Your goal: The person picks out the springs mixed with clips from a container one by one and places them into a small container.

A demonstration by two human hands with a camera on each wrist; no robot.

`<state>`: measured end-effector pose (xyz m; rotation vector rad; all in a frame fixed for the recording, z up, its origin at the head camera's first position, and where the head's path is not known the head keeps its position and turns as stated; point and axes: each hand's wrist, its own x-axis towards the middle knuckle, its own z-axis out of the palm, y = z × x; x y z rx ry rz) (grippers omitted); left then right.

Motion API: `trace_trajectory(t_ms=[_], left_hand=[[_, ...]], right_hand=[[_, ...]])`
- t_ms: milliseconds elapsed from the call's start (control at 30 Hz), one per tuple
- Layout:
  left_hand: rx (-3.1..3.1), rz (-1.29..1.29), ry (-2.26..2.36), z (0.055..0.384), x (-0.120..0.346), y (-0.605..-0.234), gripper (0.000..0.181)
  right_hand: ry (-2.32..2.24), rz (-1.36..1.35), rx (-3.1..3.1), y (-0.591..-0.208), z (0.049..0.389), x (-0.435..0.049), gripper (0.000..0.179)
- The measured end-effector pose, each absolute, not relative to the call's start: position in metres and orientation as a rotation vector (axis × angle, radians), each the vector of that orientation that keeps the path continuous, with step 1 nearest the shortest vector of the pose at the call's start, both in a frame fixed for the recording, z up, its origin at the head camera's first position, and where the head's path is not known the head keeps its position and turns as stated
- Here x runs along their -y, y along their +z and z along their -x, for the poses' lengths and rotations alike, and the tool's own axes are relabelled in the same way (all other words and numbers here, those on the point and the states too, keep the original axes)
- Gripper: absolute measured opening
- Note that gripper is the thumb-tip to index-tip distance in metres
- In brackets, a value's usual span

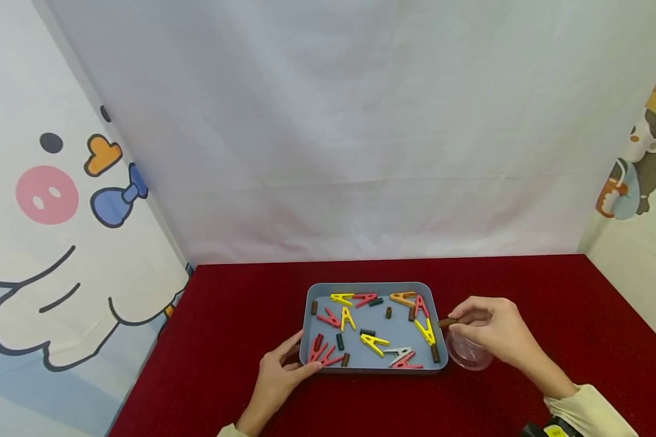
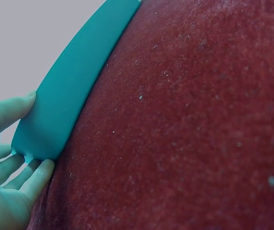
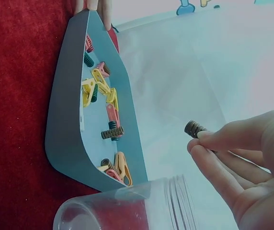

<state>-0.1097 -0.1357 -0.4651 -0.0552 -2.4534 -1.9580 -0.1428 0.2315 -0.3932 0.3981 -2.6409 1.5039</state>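
Between thumb and fingertips, my right hand point(image 1: 494, 328) pinches a brown coil spring point(image 3: 193, 128) above a clear plastic jar point(image 3: 113, 211). The jar stands open at the tray's right side. My left hand point(image 1: 284, 367) grips the near left corner of a blue-grey tray point(image 1: 372, 370), its thumb at the rim and its fingers around the end wall. In the tray lie red, yellow, orange and white clothespin halves, such as a yellow one point(image 1: 374, 345) near the middle. Brown and dark green springs, including a green one point(image 1: 340, 342), are scattered among them.
A dark red cloth point(image 1: 240, 321) covers the table under the tray and jar. Behind the table's far edge hangs a white curtain point(image 1: 382, 133). Cartoon-printed cloths point(image 1: 49, 273) stand at the left and right.
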Motion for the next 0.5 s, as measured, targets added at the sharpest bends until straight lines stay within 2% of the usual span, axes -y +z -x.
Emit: trace_trajectory(t_ms=[500], left_hand=[[2.457,0.038,-1.948,0.112,0.135,-0.469,0.069]], right_hand=[[1.727,-0.334,2.574,-0.398,0.138,-0.256,0.026]])
